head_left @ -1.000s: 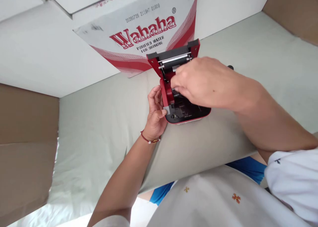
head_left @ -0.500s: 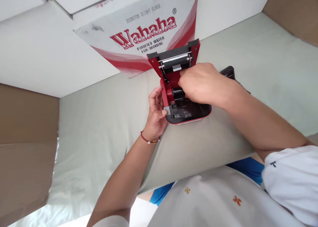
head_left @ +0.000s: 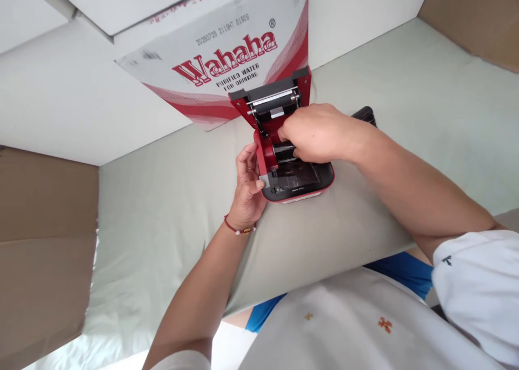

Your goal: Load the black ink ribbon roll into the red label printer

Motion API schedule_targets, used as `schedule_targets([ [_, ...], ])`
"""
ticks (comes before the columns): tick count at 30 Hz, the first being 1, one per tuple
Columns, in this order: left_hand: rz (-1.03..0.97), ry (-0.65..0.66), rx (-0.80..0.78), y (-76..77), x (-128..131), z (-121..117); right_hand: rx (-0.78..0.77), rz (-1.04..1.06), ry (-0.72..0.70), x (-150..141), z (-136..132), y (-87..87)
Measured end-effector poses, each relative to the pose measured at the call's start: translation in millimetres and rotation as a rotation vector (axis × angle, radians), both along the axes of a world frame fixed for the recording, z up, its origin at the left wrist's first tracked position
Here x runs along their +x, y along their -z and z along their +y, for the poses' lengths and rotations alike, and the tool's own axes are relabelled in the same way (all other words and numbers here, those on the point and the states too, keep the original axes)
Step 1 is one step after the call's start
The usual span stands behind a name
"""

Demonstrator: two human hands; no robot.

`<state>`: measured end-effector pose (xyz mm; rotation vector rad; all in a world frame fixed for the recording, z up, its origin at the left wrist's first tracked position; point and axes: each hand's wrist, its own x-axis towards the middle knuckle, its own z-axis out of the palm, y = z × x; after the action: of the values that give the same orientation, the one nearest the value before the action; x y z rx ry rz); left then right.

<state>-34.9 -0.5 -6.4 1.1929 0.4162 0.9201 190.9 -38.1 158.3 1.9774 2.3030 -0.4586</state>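
1. Brown box (head_left: 44,246): eight o'clock from the machine (head_left: 302,186), a wide stretch of cloth (head_left: 162,224) between its edge and the left hand (head_left: 248,189).
2. Left hand: nine o'clock, half open, bent fingers against the side edge, thumb on the grey corner.
3. Machine: on the cloth, back from the near edge at six o'clock; its lid (head_left: 270,95) stands raised at twelve, before the white box (head_left: 227,51).
4. Right hand (head_left: 318,135): two o'clock, fingertips down at the black roll (head_left: 283,152) (any pinch is hidden; I cannot tell how closed).
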Motion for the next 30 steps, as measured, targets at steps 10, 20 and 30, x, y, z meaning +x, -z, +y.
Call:
schedule_targets([
  [10, 0.011, -0.013, -0.010, -0.8, -0.2, -0.4, 0.053, 0.094, -0.011, 73.9, -40.5, -67.0],
  [20, 0.012, 0.005, -0.007, -2.7, -1.3, 1.8, -0.343, 0.065, 0.060, 94.2, 3.7, -15.5],
  [30, 0.012, -0.010, -0.024, -2.4, -0.5, 1.8, -0.404, -0.190, 0.286, 125.3, 16.4, 14.6],
])
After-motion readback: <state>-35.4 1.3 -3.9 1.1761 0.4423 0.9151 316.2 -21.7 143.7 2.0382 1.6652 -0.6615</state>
